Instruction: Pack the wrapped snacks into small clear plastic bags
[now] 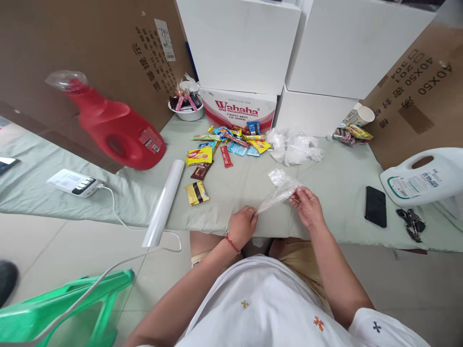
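Observation:
My left hand (243,225) and my right hand (306,205) each pinch one end of a clear plastic bag (279,193), which is stretched between them just above the table's front edge. Another clear bag (276,175) lies flat right behind it. Farther back a pile of crumpled clear bags (295,146) rests beside a heap of colourful snack packets (231,142). A roll of clear film (165,202) lies to the left, overhanging the edge.
Pale green cloth covers the table (336,178). A red jug (113,126) lies at left, a white jug (424,176) at right, near a black phone (375,206) and keys (411,222). A Wahaha box (237,109), white boxes, a bowl (186,107), a power strip (77,183), a green stool (68,303).

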Available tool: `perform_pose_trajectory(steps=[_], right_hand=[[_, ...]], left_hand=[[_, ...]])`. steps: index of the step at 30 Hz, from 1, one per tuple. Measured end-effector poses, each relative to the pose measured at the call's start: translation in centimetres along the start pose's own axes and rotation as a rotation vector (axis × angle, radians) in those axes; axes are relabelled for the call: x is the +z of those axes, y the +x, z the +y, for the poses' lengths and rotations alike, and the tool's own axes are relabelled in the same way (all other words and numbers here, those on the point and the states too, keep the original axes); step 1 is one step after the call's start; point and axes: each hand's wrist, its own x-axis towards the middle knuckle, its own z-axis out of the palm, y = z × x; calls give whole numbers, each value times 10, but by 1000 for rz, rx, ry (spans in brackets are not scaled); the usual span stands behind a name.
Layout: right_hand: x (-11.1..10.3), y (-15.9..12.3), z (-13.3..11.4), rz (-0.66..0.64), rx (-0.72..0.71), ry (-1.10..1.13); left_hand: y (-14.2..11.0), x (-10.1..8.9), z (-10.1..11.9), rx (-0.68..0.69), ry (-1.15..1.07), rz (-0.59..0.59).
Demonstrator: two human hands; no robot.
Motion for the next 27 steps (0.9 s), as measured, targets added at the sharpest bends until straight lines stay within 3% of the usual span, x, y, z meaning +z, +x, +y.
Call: perform_pose_trajectory(steps=[4, 7, 10, 13, 16, 20, 27], right_hand=[[18, -18, 22, -115, 161, -108], [38, -31, 44, -255, 253, -205], [46, -30, 53, -227, 234, -179], [43, -27, 48, -164, 207, -192], [44, -34, 44, -232, 169, -258], [57, -48, 52, -339, 42, -342], [41, -42, 44, -158, 132, -210]], left_hand=[[-1, 0, 0, -35, -107, 83], [-3, -3, 1, -64, -305, 26], [-3, -8, -5, -192, -566, -2], [-6, -14, -9, -315, -682, 43], [-9, -14, -6, -371, -729, 36], [-10, -9, 1, -310, -639, 32], [-11, -16, -13, -342, -494, 204]])
